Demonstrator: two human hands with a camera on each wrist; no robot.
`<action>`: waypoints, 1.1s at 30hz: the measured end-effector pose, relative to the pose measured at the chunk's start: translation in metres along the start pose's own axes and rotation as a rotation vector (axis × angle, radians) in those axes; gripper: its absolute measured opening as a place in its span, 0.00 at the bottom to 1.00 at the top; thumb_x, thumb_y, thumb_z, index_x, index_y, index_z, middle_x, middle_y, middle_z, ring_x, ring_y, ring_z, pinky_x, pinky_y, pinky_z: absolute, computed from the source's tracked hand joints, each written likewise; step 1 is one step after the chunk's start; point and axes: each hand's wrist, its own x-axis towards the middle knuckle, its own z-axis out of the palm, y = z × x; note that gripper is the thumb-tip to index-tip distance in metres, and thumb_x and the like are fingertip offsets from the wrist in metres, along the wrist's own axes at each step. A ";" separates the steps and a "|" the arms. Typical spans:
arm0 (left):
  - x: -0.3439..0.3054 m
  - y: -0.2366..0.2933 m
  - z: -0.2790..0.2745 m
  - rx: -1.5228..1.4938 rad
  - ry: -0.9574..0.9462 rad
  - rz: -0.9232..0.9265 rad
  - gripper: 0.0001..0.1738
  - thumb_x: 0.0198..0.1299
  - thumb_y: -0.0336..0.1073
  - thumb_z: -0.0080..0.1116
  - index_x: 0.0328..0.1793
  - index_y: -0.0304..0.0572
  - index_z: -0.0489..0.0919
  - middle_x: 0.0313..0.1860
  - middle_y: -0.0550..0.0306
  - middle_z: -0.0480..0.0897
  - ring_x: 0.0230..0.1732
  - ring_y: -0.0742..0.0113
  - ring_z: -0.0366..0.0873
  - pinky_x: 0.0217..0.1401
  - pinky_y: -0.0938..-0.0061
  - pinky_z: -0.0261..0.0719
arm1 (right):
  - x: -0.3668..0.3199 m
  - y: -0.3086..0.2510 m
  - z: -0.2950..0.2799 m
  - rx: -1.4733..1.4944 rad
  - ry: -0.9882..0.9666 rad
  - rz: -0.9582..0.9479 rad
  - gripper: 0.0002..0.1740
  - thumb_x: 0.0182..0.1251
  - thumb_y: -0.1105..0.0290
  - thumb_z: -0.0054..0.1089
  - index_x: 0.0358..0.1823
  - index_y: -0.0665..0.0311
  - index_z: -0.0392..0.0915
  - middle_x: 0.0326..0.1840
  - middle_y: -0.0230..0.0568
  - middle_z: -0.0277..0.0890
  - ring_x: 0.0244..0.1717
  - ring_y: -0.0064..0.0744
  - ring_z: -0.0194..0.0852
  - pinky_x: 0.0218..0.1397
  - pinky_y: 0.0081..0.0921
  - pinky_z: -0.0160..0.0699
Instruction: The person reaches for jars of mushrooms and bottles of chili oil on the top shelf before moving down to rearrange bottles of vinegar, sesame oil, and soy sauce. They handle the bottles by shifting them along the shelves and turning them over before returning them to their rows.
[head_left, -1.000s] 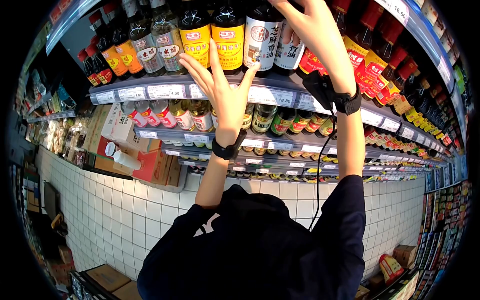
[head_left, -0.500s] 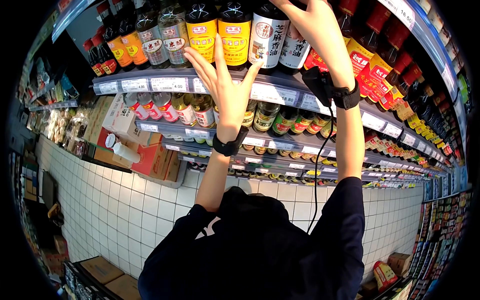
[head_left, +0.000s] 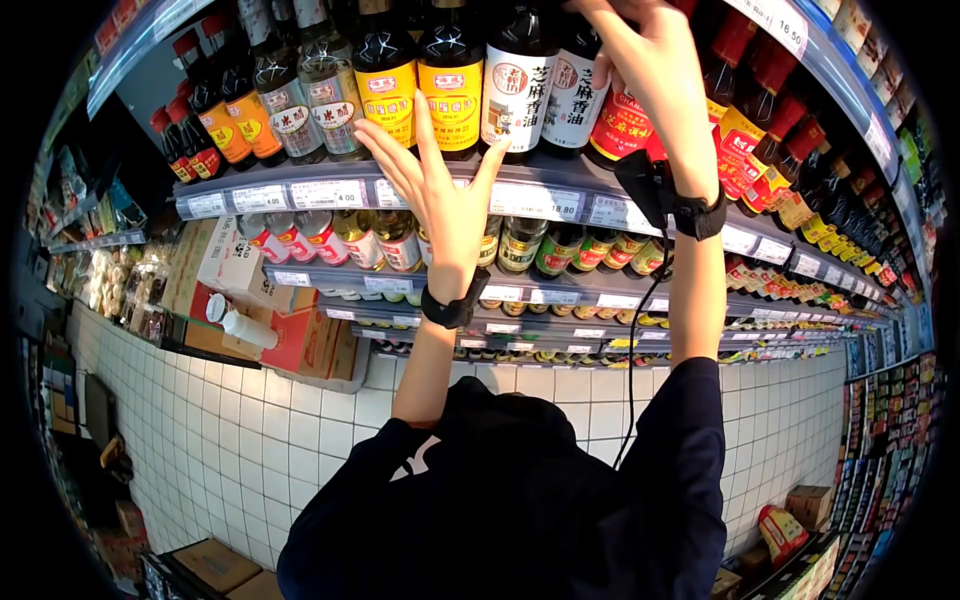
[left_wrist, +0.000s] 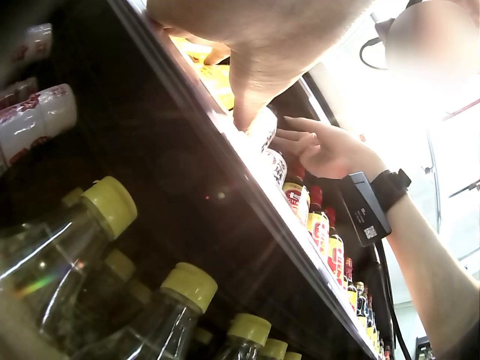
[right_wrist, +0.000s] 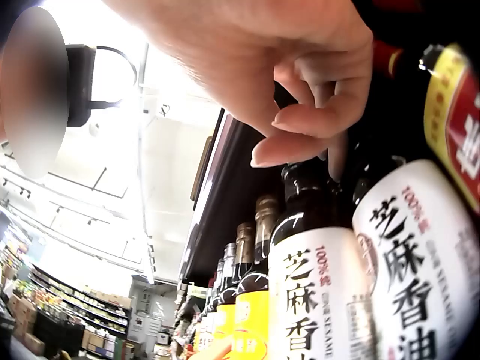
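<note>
Two dark bottles with white labels stand side by side on the upper shelf, a left one (head_left: 518,95) and a right one (head_left: 572,100). My right hand (head_left: 655,85) is over their tops; in the right wrist view its bent fingers (right_wrist: 322,105) and thumb are around the top of the left white-labelled bottle (right_wrist: 319,285), whose cap they hide. My left hand (head_left: 445,205) is spread at the shelf front. Its index finger lies before the gap between two yellow-labelled bottles (head_left: 388,100), and its thumb reaches the base of the left white-labelled bottle.
Red-labelled bottles (head_left: 740,150) stand to the right, clear-glass bottles (head_left: 330,95) to the left. A shelf edge with price tags (head_left: 535,200) runs below, above lower rows of jars (head_left: 522,245). A black cable (head_left: 633,370) hangs from the right wrist device.
The head view has shifted slightly. My left hand keeps its spread pose at the same bottles. My right hand stays over the bottle tops, with more of the right white label showing.
</note>
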 end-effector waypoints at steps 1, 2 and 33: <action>0.000 0.000 0.000 -0.007 -0.005 0.006 0.59 0.53 0.52 0.80 0.87 0.57 0.56 0.86 0.24 0.29 0.86 0.29 0.22 0.84 0.36 0.35 | -0.005 -0.013 -0.005 0.070 0.029 0.108 0.15 0.72 0.67 0.62 0.45 0.77 0.83 0.36 0.49 0.87 0.29 0.27 0.82 0.32 0.24 0.76; 0.000 0.001 0.000 -0.001 -0.018 -0.001 0.60 0.53 0.51 0.80 0.87 0.55 0.54 0.85 0.24 0.27 0.86 0.28 0.22 0.84 0.35 0.35 | -0.005 -0.022 -0.008 -0.166 0.093 0.034 0.14 0.72 0.67 0.62 0.43 0.75 0.82 0.34 0.47 0.85 0.23 0.22 0.77 0.25 0.24 0.70; -0.015 0.036 0.039 -0.025 -0.108 0.257 0.41 0.62 0.47 0.71 0.81 0.72 0.68 0.85 0.21 0.35 0.84 0.17 0.29 0.81 0.29 0.41 | 0.001 0.021 -0.003 -0.459 0.183 0.023 0.29 0.67 0.59 0.67 0.57 0.81 0.78 0.49 0.71 0.82 0.51 0.59 0.85 0.56 0.40 0.83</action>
